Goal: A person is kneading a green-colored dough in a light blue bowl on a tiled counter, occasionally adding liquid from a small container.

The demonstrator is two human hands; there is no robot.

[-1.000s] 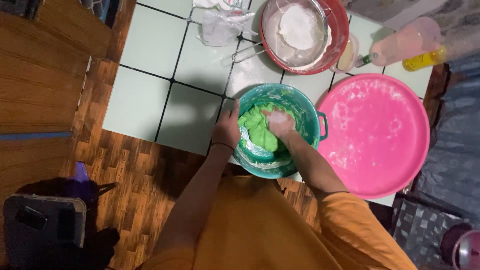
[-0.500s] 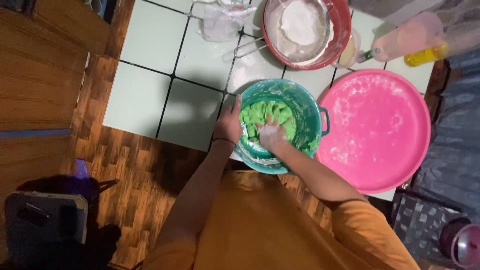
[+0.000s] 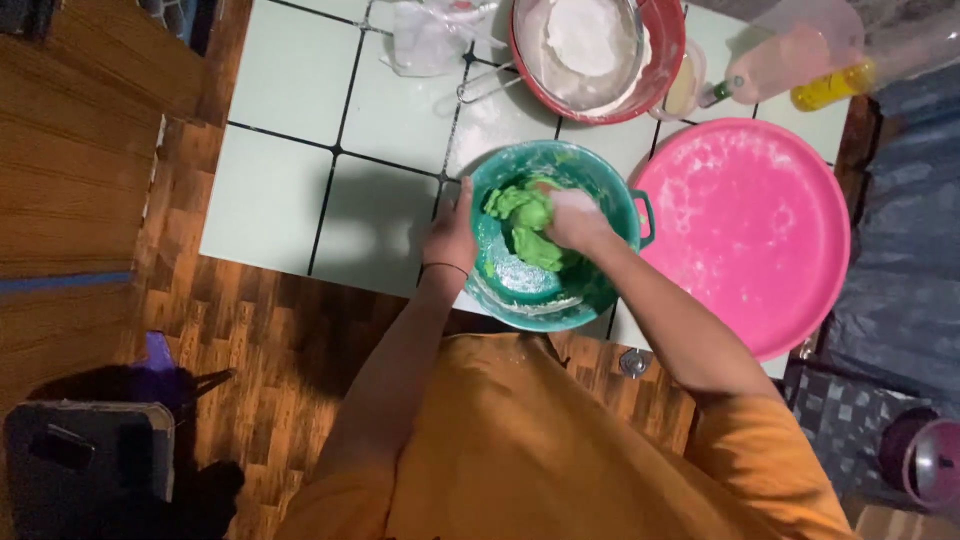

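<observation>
We see the left hand (image 3: 452, 235) clamped on the left rim of the teal bowl (image 3: 520, 300), thumb pointing up along the rim edge, other fingers wrapped outside and hidden from us. The right hand (image 3: 575, 218) is inside the bowl, flour-dusted, fingers curled down and closed on the green dough (image 3: 525, 225). The dough sits in the far half of the bowl, bunched against the right hand (ragged lump, not smooth). The near half of the bowl's floor shows bare, with white flour smears.

The bowl stands on the pale tiled table (image 3: 290, 190), at its near edge, with a small side handle pointing right. Just right of it is the pink round tray (image 3: 760, 240), floury on top, rim almost touching the bowl handle; we cannot tell if they touch.

Far side of the table: a red bowl (image 3: 668, 50) with a metal sieve (image 3: 580, 45) resting in it, white flour piled in the sieve, sieve handle sticking out left. Left of that is a crumpled clear plastic bag (image 3: 425, 40). Right of the red bowl is a small pale container (image 3: 685, 90), then a pink jug (image 3: 795, 55) and a yellow bottle (image 3: 830, 90) at the far right corner.

The person wears an orange top (image 3: 520, 450). Wood-pattern floor (image 3: 260, 330) runs below the table's near edge.
</observation>
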